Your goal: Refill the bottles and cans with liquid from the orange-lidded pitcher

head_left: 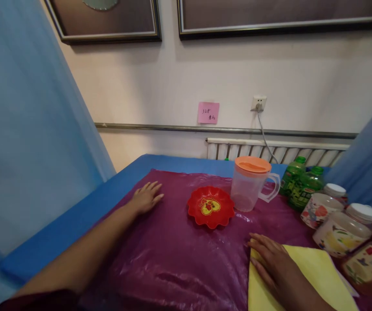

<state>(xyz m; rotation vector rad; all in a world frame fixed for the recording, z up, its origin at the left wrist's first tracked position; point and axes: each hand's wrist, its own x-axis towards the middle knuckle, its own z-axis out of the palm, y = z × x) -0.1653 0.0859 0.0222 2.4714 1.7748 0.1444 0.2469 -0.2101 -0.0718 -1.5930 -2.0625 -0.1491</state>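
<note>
My left hand (146, 197) lies flat on the purple plastic sheet (173, 255), fingers stretched out and holding nothing, to the left of a red scalloped dish (210, 207). Over on the right my right hand (273, 263) rests palm down on a yellow cloth (315, 276) near the table's front, fingers spread flat on it. Just behind and right of the dish stands a clear plastic pitcher with an orange lid (251, 183).
The table has a blue cover (75, 220) under the purple sheet. Green bottles (299, 181) and several white-lidded jars (341, 224) crowd the right edge. Blue curtains hang at both sides. A wall with a radiator (270, 149), socket and pink note is behind.
</note>
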